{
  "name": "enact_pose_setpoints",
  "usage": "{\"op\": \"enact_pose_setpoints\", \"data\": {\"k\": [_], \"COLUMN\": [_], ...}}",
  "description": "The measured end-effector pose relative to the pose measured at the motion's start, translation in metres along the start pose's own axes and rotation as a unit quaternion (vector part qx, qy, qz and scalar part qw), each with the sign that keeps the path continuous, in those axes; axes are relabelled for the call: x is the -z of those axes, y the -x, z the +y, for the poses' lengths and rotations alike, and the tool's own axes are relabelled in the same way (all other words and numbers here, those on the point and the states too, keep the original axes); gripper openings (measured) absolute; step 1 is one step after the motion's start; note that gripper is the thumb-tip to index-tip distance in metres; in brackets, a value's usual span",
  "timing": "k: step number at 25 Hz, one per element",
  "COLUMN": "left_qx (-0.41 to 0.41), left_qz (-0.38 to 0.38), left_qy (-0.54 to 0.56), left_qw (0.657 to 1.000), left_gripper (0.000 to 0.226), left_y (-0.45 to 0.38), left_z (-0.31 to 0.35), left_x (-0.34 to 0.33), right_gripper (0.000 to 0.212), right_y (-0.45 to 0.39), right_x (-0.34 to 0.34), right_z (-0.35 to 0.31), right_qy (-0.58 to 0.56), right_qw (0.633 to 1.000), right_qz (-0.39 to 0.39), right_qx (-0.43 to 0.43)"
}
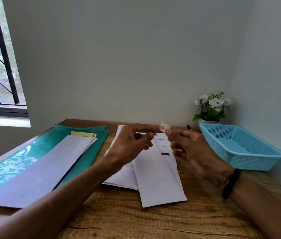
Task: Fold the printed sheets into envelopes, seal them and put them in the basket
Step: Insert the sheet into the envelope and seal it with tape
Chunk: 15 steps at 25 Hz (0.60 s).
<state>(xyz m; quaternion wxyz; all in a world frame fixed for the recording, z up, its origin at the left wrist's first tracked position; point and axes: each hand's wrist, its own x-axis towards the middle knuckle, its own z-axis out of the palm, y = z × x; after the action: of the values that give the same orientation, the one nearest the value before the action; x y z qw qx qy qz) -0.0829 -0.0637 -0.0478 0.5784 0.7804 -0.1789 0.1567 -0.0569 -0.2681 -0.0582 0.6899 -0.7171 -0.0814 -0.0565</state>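
Both hands are raised over a wooden desk (136,221), the left hand (133,145) and right hand (193,149) together pinching a small stamp-like sticker (164,127) (its print too small to read). Below them a folded printed sheet (160,171) lies on loose sheets, not yet inside an envelope. A stack of long white envelopes (45,169) waits on a green folder (15,163) to the left, apparently unfilled. The blue basket (239,145) at right holds nothing visible, so most of the job seems to remain
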Motion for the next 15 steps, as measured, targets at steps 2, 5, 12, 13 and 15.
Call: {"op": "enact_pose_setpoints", "data": {"k": [2, 5, 12, 13, 15], "left_qx": [-0.001, 0.006, 0.108, 0.129, 0.190], "left_qz": [-0.006, -0.009, 0.071, 0.065, 0.041], "left_qy": [-0.014, -0.046, -0.153, -0.178, -0.114], "left_qw": [1.000, 0.999, 0.980, 0.973, 0.974], "left_gripper": [0.024, 0.029, 0.050, 0.065, 0.090], "left_y": [0.001, 0.002, -0.006, -0.006, -0.006], "left_z": [0.001, -0.001, -0.009, -0.008, -0.006], "left_x": [-0.001, -0.002, 0.020, 0.023, 0.023], "right_gripper": [0.052, 0.031, 0.018, 0.016, 0.012], "right_y": [-0.003, -0.007, -0.001, 0.000, 0.003], "right_x": [0.004, 0.009, 0.001, 0.000, -0.003], "right_z": [0.004, 0.006, 0.003, 0.002, 0.003], "right_qy": [-0.049, -0.070, -0.018, 0.012, 0.053], "right_qw": [0.998, 0.996, 0.998, 0.999, 0.997], "right_qz": [0.004, 0.004, 0.033, 0.037, 0.036], "right_qx": [-0.029, -0.048, -0.046, -0.038, -0.041]}}
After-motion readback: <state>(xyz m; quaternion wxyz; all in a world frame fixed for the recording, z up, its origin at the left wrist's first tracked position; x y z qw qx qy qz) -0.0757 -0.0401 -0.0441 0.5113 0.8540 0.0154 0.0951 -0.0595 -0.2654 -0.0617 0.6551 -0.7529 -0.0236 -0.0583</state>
